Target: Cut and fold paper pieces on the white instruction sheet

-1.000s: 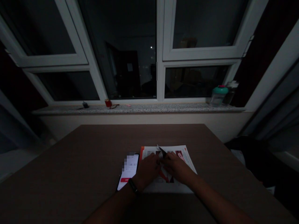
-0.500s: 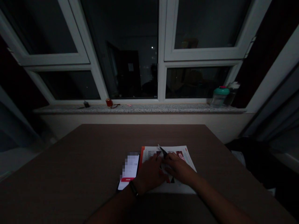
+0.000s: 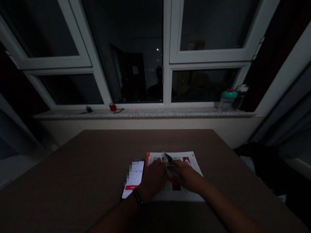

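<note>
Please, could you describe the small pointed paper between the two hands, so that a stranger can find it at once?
Below the window stands a brown table. On it lies a printed sheet with an orange edge, where the left hand and right hand nearly meet. Between them is the folded paper, its dark point rising, unlike the flat sheet.

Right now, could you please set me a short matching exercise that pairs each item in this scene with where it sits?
Items:
1. lit smartphone
2. black wristband
3. teal-lidded bottle
4. small red container

Places:
A. left wrist
B. right end of the windowsill
C. table, beside the printed sheet
D. windowsill, left of centre, by the glasses

Pairs: 1-C, 2-A, 3-B, 4-D
</note>
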`<state>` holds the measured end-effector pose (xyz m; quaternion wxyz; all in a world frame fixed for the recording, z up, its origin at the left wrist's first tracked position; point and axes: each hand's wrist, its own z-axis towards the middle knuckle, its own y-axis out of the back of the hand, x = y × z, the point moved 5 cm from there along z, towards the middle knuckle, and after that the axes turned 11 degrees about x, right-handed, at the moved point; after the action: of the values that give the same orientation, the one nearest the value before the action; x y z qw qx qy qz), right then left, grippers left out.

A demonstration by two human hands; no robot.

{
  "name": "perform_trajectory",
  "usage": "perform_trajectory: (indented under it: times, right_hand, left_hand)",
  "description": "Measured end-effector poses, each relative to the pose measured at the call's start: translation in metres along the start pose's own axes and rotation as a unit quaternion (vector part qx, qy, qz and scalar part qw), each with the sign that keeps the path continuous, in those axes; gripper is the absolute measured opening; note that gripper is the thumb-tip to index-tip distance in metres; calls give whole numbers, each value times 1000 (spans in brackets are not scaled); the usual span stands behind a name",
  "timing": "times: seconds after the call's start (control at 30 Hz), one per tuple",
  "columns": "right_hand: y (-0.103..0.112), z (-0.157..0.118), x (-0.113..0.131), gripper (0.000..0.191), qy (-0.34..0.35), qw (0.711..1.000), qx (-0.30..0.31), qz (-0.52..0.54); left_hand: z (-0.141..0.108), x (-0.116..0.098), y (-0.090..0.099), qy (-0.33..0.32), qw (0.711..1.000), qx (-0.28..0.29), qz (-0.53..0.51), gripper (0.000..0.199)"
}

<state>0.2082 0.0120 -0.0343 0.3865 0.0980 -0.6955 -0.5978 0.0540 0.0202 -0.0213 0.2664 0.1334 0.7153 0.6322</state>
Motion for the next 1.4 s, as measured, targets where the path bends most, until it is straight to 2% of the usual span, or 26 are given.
perform_trajectory:
  times: [0.13, 0.27, 0.43, 0.6, 0.8, 0.93, 1.13, 1.3, 1.4]
  right_hand:
    - [-1, 0, 0, 47, 14, 1000, 7, -10]
    - [1, 2, 2, 39, -19, 998, 4, -58]
    - [1, 2, 4, 37, -20, 997, 19, -68]
    - [2, 1, 2, 41, -17, 997, 4, -70]
    - [2, 4, -3, 41, -67, 990, -14, -123]
    - [2, 6, -3, 39, -77, 990, -20, -119]
    - [1, 5, -7, 39, -69, 995, -51, -44]
    - [7, 6, -7, 9, -94, 991, -74, -53]
    - [9, 8, -8, 4, -108, 990, -69, -62]
  left_hand:
    - [1, 9, 5, 52, 998, -41, 5, 19]
    - [4, 12, 3, 50, 997, -57, -30, 33]
    - [4, 10, 5, 40, 996, -61, -44, 36]
    - [4, 7, 6, 30, 997, -43, -63, 35]
    - [4, 6, 5, 31, 999, -9, -42, 25]
    - [1, 3, 7, 29, 999, 14, -37, 18]
    - [-2, -10, 4, -9, 999, 22, -31, 18]
    - [-5, -23, -4, -69, 996, 38, -29, 21]
    - [-6, -26, -5, -98, 994, 31, -39, 25]
